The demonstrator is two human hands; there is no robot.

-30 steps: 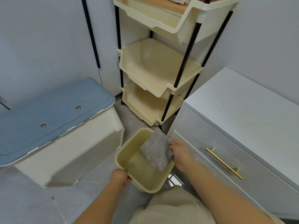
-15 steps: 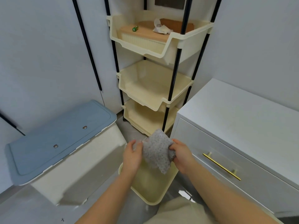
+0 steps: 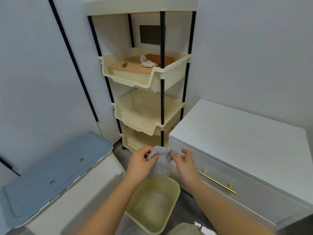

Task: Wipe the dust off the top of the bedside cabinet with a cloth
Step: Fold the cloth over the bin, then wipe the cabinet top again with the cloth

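Both hands are pinching a speckled grey cloth [image 3: 160, 164] between them, the left hand [image 3: 141, 164] and right hand [image 3: 183, 164] each gripping an upper corner. Below them a cream plastic basin [image 3: 174, 194] is holding shallow water. The white cabinet [image 3: 237, 133] is sitting just right.

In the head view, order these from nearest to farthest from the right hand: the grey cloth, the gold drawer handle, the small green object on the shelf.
From the right hand:
1. Grey cloth, held in it, to its left.
2. Gold drawer handle, lower right, on the cabinet front.
3. Small green object, high up and left, in the rack's filled tier.
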